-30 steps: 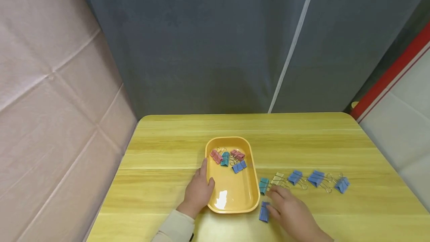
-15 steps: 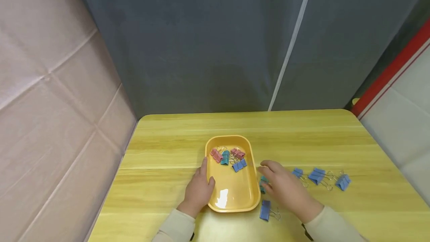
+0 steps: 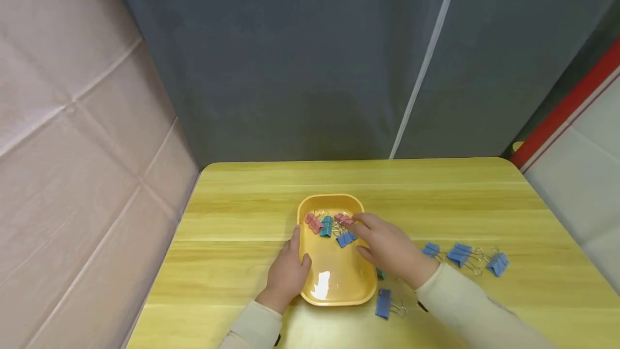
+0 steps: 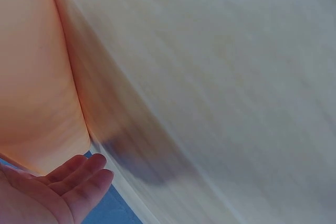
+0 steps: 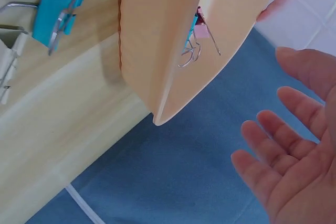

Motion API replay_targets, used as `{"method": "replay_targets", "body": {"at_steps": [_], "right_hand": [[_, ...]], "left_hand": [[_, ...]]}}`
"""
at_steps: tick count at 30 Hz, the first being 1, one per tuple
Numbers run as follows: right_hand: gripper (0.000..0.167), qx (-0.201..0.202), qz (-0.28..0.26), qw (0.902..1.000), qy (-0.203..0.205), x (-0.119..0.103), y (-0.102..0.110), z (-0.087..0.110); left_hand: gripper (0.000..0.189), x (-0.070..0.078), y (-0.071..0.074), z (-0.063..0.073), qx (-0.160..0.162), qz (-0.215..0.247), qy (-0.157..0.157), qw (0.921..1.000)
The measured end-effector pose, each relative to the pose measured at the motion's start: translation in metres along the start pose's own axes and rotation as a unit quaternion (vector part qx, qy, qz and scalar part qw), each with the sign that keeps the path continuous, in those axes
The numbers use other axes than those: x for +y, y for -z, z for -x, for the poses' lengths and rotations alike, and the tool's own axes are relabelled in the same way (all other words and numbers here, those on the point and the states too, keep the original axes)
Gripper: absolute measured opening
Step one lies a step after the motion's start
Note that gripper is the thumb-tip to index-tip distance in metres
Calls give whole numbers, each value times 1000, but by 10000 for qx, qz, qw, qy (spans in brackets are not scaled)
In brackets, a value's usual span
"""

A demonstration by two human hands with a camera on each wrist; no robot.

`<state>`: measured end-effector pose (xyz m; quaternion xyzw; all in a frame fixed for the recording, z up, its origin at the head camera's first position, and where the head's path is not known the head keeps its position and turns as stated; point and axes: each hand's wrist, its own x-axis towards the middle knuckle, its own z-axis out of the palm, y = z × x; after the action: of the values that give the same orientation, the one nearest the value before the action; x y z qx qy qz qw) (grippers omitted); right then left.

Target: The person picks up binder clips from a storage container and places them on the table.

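A yellow tray (image 3: 338, 298) lies on the table with red, teal and blue binder clips (image 3: 326, 226) near its far end. My left hand (image 3: 286, 271) holds its left rim, thumb over the inner side and fingers along the outside. Over the right rim reaches my right hand (image 3: 387, 241), its fingertips above the tray beside a red binder clip (image 3: 343, 218). In the right wrist view those fingers are spread and hold nothing. A teal binder clip (image 5: 60, 3) and a pale one (image 5: 10, 51) lie on the table outside the tray; in the head view my right hand mostly hides them.
A blue binder clip (image 3: 383, 304) lies near the tray's lower right corner. Farther right sit three more blue clips (image 3: 459, 255) on the wooden table (image 3: 232, 203). Behind the table stands a dark grey panel (image 3: 290, 69), with a pale quilted wall (image 3: 87, 176) at the left.
My right hand has moved left and forward from the clips on the table to above the tray's right rim. The left hand and the clips inside the tray keep their places.
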<state>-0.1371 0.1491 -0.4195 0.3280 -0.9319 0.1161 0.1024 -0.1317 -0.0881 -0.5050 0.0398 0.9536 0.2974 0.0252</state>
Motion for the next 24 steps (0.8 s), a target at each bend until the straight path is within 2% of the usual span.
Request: {"method": "replay_targets", "body": {"at_steps": [14,24], "right_hand": [[54,131,70,9993,348,5,-8,-22],[48,-279,57,9992,275,-1,-11,-40]], "left_hand": [[68,0,0,0,44,0,-58,10000],[66,0,-1,1,28,5,5,10000]]}}
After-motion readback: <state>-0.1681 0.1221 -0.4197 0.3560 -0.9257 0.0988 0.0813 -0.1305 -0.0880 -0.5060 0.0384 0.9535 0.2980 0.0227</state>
